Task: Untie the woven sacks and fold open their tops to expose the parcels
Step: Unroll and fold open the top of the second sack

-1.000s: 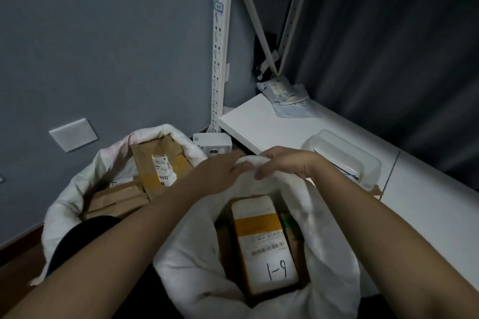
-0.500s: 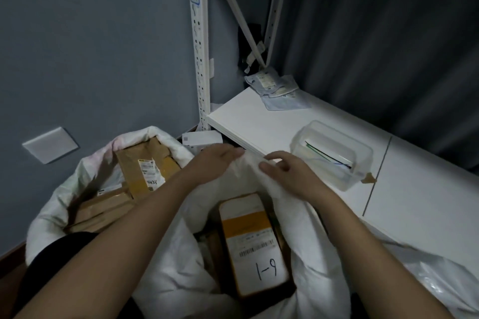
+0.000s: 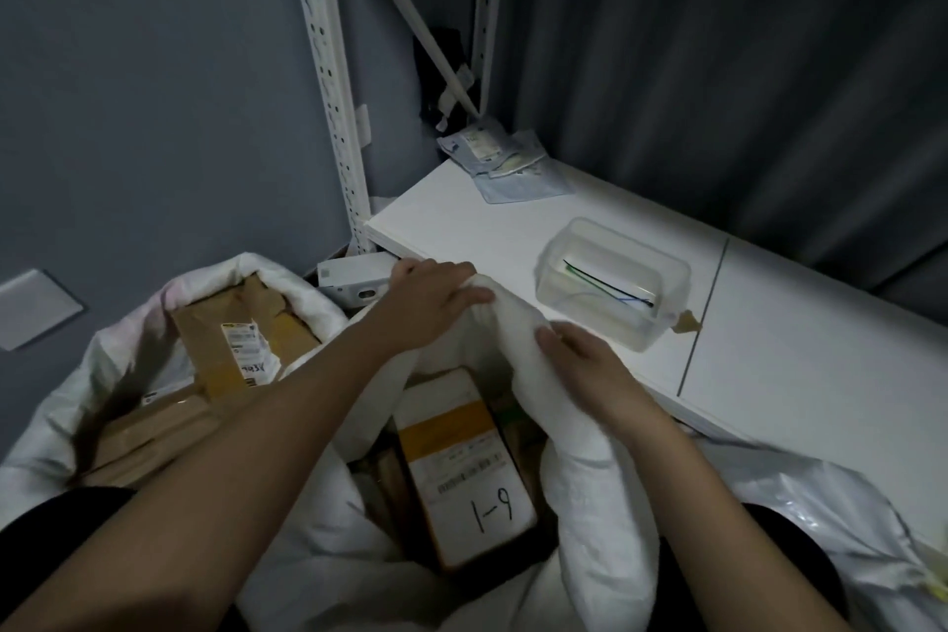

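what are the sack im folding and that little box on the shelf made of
Sack: white woven plastic by the look, matte, soft and creasing under both hands; weave itself too fine to see.
Box: clear, slightly frosted plastic, probably rigid; its contents show through the walls.

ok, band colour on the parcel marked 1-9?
Orange-yellow band across the white-labelled parcel; head view shows it.

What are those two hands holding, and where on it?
Both hold the near woven sack by its rolled top edge: left hand at the far rim, right hand on the right-side rim.
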Demonstrator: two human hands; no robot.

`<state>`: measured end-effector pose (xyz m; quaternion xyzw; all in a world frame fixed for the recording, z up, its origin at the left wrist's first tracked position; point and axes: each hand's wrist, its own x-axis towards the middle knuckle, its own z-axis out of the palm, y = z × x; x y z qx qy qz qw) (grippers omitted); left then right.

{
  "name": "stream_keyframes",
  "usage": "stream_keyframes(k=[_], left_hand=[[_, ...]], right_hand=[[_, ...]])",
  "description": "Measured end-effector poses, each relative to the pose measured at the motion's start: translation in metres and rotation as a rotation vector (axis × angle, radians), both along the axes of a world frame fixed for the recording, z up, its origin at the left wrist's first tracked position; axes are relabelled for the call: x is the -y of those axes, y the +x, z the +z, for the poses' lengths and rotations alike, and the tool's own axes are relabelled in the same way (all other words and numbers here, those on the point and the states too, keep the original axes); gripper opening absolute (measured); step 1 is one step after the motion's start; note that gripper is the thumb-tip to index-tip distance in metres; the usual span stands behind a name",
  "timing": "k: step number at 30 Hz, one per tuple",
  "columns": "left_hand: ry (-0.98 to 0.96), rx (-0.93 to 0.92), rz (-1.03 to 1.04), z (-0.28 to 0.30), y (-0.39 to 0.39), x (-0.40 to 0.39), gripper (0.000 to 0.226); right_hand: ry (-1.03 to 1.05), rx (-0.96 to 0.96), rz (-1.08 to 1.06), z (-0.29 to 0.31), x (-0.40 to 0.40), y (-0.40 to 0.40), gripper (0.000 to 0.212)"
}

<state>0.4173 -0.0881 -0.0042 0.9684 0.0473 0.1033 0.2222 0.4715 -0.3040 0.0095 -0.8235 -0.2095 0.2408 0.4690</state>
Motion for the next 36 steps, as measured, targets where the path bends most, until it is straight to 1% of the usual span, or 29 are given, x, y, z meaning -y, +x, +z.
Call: stream_keyframes(k=[1,2,3,4,5,6,7,8,9,10,11,12,13,16,18,19,20,21,23,24,25,26,28,29,30,31,34,35,36], left_hand=[[0.084,0.006,0.072,-0.003,0.003,0.000,0.052],[0.187,0.074,0.169,-0.005,0.003,0.005,0.053],[0.236,0.169,0.281,-0.007,0.002,0.014,0.049],[0.207,0.269,0.398,-0.005,-0.002,0.028,0.041],[0.105,0.315,0.488,-0.002,-0.006,0.043,0.036],[-0.072,0.299,0.510,-0.001,-0.010,0.058,0.035],[-0.324,0.203,0.476,0.000,-0.013,0.072,0.040],[-0.617,0.044,0.411,0.002,-0.015,0.087,0.048],[-0.842,-0.098,0.350,0.005,-0.017,0.098,0.054],[-0.938,-0.165,0.310,0.004,-0.016,0.106,0.055],[-0.935,-0.167,0.309,0.002,-0.012,0.111,0.050],[-0.898,-0.133,0.342,0.003,-0.008,0.115,0.044],[-0.853,-0.109,0.395,0.006,-0.003,0.116,0.041],[-0.761,-0.071,0.470,0.013,0.007,0.120,0.035],[-0.793,-0.054,0.473,0.015,0.009,0.120,0.029],[-0.867,-0.045,0.460,0.018,0.008,0.121,0.028],[-0.955,-0.052,0.439,0.022,0.006,0.123,0.029],[-1.033,-0.081,0.419,0.025,0.003,0.124,0.031],[-1.088,-0.124,0.372,0.028,-0.006,0.129,0.034],[-1.091,-0.121,0.342,0.028,-0.010,0.132,0.033],[-1.097,-0.115,0.320,0.026,-0.013,0.135,0.031],[-1.108,-0.110,0.318,0.025,-0.014,0.138,0.029],[-1.064,-0.102,0.353,0.020,-0.013,0.141,0.029],[-1.023,-0.094,0.370,0.019,-0.011,0.141,0.028],[-1.007,-0.072,0.386,0.019,-0.009,0.142,0.027],[-1.014,-0.043,0.406,0.021,-0.007,0.144,0.027],[-1.067,-0.021,0.394,0.022,-0.007,0.149,0.032],[-1.098,-0.039,0.364,0.022,-0.011,0.151,0.034],[-1.160,-0.056,0.332,0.022,-0.015,0.151,0.035]], right_hand=[[-0.005,-0.006,-0.020,-0.002,0.005,-0.004,0.027],[0.027,-0.037,-0.057,-0.003,0.008,-0.006,0.026],[0.100,-0.130,-0.120,0.000,0.008,-0.007,0.025],[0.205,-0.276,-0.198,0.003,0.003,-0.004,0.021],[0.317,-0.434,-0.286,0.004,-0.002,0.001,0.017],[0.406,-0.549,-0.353,0.006,-0.006,0.006,0.022],[0.471,-0.605,-0.381,0.009,-0.010,0.009,0.029],[0.500,-0.619,-0.400,0.013,-0.014,0.009,0.032],[0.506,-0.609,-0.415,0.010,-0.014,0.011,0.031],[0.510,-0.605,-0.420,0.009,-0.013,0.011,0.026],[0.515,-0.610,-0.420,0.011,-0.010,0.008,0.023],[0.509,-0.578,-0.413,0.011,-0.005,0.004,0.023],[0.486,-0.469,-0.404,0.012,0.003,0.001,0.023],[0.221,0.027,-0.232,0.002,0.033,-0.014,0.017],[0.081,0.147,-0.081,-0.009,0.038,-0.027,0.021],[0.057,0.178,-0.093,-0.013,0.038,-0.030,0.025],[0.089,0.153,-0.148,-0.011,0.037,-0.030,0.026],[0.197,0.032,-0.247,-0.007,0.037,-0.026,0.024],[0.533,-0.425,-0.417,0.008,0.036,-0.022,0.020],[0.650,-0.563,-0.476,0.013,0.037,-0.021,0.017],[0.675,-0.573,-0.510,0.013,0.036,-0.021,0.013],[0.621,-0.478,-0.506,0.012,0.035,-0.024,0.012],[0.404,-0.060,-0.474,0.006,0.036,-0.032,0.007],[0.309,0.164,-0.429,0.001,0.040,-0.034,0.010],[0.235,0.311,-0.371,-0.004,0.045,-0.036,0.018],[0.144,0.368,-0.309,-0.009,0.050,-0.040,0.026],[-0.084,0.277,-0.139,-0.022,0.055,-0.055,0.048],[-0.057,0.278,-0.173,-0.021,0.055,-0.057,0.048],[0.050,0.235,-0.258,-0.016,0.055,-0.056,0.046]])
